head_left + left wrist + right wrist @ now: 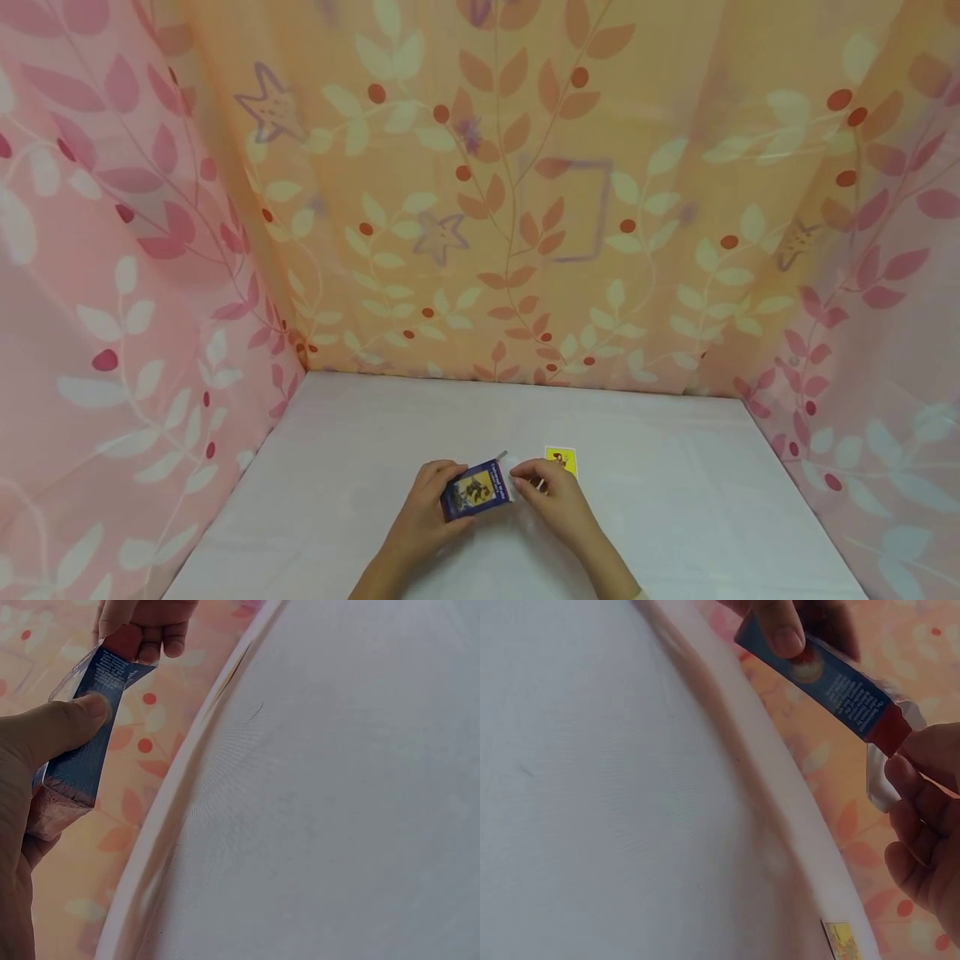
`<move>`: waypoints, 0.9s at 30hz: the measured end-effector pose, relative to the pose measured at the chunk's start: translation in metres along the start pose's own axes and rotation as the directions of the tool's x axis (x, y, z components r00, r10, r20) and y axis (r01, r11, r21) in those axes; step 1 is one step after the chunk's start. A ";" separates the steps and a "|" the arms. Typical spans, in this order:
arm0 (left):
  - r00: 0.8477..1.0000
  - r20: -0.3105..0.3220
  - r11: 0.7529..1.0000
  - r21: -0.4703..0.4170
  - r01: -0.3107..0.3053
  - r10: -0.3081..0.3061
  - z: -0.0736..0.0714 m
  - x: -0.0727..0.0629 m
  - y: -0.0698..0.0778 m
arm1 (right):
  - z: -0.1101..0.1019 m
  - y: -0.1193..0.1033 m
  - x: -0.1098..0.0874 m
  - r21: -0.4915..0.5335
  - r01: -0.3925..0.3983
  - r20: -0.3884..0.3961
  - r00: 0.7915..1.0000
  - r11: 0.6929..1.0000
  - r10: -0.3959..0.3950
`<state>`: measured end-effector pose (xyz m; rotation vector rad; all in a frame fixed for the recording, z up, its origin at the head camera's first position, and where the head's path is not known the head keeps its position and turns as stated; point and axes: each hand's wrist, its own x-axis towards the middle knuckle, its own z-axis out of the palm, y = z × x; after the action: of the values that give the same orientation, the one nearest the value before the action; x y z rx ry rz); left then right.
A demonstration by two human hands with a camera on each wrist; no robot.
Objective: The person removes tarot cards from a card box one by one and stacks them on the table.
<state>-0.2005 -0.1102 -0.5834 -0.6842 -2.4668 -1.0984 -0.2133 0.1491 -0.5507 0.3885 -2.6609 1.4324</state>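
Observation:
My left hand (429, 508) grips a small dark blue card box (476, 490), a picture on its front and lettering along one end. It is tilted and held above the white table. In the left wrist view, its narrow blue side (86, 761) lies under my thumb, and clear film seems to show around the edges. My right hand (555, 500) is at the box's opened end. Its thumb and forefinger pinch a red end flap (890, 733), best seen in the right wrist view. A pale flap (880, 780) hangs beside those fingers. The box's contents are hidden.
A yellow picture card (562, 457) with a white border lies on the white tabletop (675, 492), just beyond my right hand and partly covered by it. Leaf-patterned curtains (495, 275) stand at the back and both sides of the table.

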 end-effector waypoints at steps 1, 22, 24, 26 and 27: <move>1.000 0.001 1.000 0.003 0.001 -0.001 0.000 0.000 0.000 | 0.000 0.001 0.000 0.002 -0.002 0.007 1.000 1.000 0.002; 0.999 0.009 0.999 -0.004 -0.035 0.035 0.001 0.000 -0.001 | 0.012 0.003 -0.002 0.030 -0.060 0.030 0.998 0.998 0.059; 0.999 0.018 1.000 -0.004 -0.028 0.028 0.002 0.000 -0.001 | 0.014 0.002 -0.002 0.035 -0.069 0.020 0.997 0.997 0.068; 0.999 0.031 1.000 0.005 -0.018 0.018 0.002 0.000 -0.001 | 0.015 0.002 -0.003 0.037 -0.078 0.011 0.997 0.996 0.077; 0.999 0.036 1.000 0.010 -0.013 0.012 0.002 0.000 -0.001 | 0.015 0.001 -0.003 0.035 -0.078 0.007 0.997 0.996 0.078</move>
<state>-0.2015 -0.1090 -0.5852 -0.7216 -2.4932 -1.0772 -0.2105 0.1376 -0.5608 0.2945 -2.6867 1.5040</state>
